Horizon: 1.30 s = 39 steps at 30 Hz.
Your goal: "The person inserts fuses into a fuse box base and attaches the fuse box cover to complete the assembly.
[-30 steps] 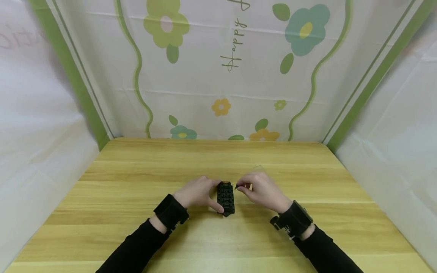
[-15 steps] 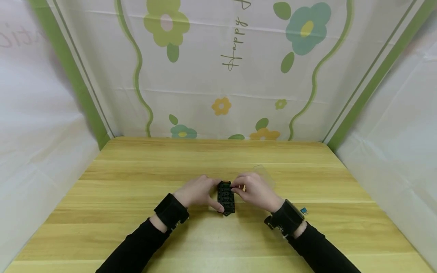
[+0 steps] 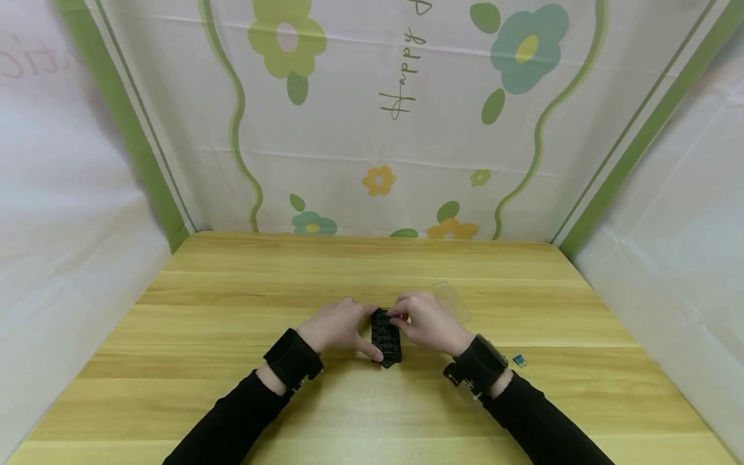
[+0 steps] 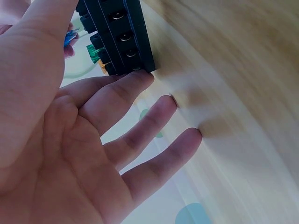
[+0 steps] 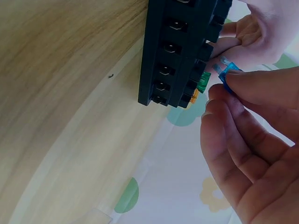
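Two hands are kept busy at a black block (image 3: 386,340) on the desk (image 3: 372,420): its ends are held between the thumb and forefinger of the left hand (image 3: 339,327), whose other fingers are spread, while a small blue plug (image 5: 229,76) is pinched by the thumb and fingertips of the right hand (image 3: 428,320), its prongs turned toward the block. If presented crooked, the prongs could be bent or jammed. By off-centre pressure the block might be tipped, being braced only at its ends. Through a slight pinch the plug could be dropped, or the green plug (image 5: 203,82) and orange plug (image 5: 193,97) knocked.
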Motion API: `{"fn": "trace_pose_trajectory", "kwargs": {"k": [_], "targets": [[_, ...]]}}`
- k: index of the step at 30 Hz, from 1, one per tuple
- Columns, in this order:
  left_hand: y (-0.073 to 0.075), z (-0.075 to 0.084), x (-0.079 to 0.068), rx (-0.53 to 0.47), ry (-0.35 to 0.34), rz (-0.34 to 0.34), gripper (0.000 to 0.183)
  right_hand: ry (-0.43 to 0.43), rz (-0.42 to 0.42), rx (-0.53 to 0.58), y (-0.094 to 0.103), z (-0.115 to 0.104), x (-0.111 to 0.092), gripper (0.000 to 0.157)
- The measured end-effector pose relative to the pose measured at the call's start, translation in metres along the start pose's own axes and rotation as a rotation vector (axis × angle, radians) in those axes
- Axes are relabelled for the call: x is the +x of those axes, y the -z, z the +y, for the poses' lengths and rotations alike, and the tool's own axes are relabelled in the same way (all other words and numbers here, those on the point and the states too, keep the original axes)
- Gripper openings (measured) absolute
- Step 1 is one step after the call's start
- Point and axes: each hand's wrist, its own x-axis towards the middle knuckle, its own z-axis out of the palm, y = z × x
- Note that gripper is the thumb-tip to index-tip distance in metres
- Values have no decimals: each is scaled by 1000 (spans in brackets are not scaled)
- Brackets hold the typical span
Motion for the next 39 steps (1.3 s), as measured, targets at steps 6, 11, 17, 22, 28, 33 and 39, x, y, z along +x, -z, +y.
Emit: {"fn": "trace_pose_trajectory", "kwargs": {"k": [6, 11, 17, 22, 28, 33, 39], "targets": [[1, 1, 0, -1, -15, 11, 88, -11, -15, -10, -3, 1, 2, 11], [1, 1, 0, -10, -14, 8, 87, -14, -21, -35, -5, 1, 4, 11], [1, 1, 0, -5, -7, 7, 89, -10, -24, -80, -6, 1, 4, 11], [1, 1, 0, -2, -13, 12, 88, -9, -19, -119, -7, 0, 4, 11], [1, 1, 0, -1, -17, 16, 88, 7, -16, -158, -7, -2, 5, 9], [0, 0, 1, -2, -25, 20, 89, 7, -27, -178, -8, -3, 7, 8], [-1, -1, 1, -2, -29, 20, 91, -8, -67, -227, -9, -7, 11, 15]]}}
